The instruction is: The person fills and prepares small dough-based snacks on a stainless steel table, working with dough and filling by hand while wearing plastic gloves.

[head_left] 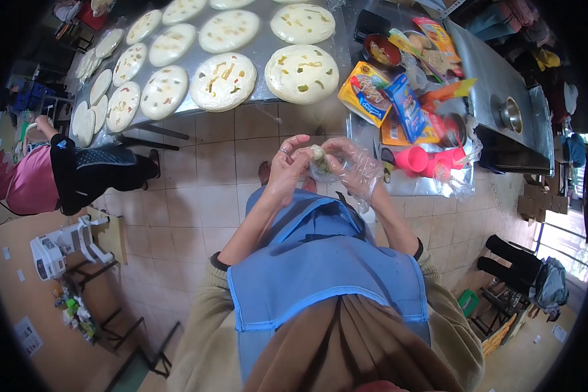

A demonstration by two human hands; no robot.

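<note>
Dough ball (317, 155) pinched between raised left hand (286, 164), gloved right hand (354, 168), fingers curled

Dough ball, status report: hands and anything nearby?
Left hand bare, right hand in plastic glove. Both pinching dough ball. Topped flatbreads on table ahead, clear of hands.
</note>
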